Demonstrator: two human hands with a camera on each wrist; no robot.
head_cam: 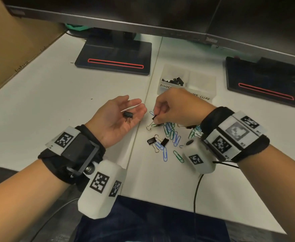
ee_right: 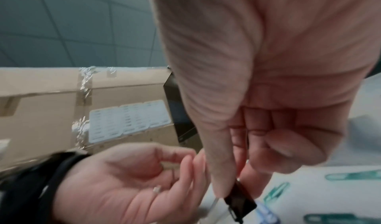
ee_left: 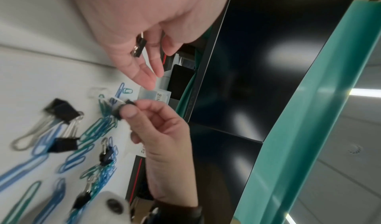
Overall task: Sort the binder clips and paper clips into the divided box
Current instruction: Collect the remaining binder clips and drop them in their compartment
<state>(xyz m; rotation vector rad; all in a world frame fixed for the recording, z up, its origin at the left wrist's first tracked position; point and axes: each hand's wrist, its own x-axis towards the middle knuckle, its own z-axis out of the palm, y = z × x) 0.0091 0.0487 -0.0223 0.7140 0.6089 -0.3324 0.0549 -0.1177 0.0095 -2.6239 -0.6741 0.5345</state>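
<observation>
My left hand (head_cam: 116, 119) lies palm up and relaxed left of the pile, with one black binder clip (head_cam: 127, 115) resting loose on the palm. My right hand (head_cam: 174, 109) pinches a second black binder clip (head_cam: 154, 117) between thumb and fingertips, just above the pile and beside the left fingertips. The right wrist view shows that clip (ee_right: 240, 203) under the thumb. Blue and green paper clips (head_cam: 171, 133) lie scattered on the desk with two more binder clips (head_cam: 151, 140). Behind stands the divided box (head_cam: 202, 79); black binder clips (head_cam: 173, 81) fill its left compartment.
Two black monitor stands (head_cam: 113, 58) (head_cam: 263, 82) sit behind the box under the monitors (head_cam: 143, 13). A cardboard box (head_cam: 12, 49) borders the desk's left side. A black cable (head_cam: 197, 189) hangs from my right wrist over the desk's front edge.
</observation>
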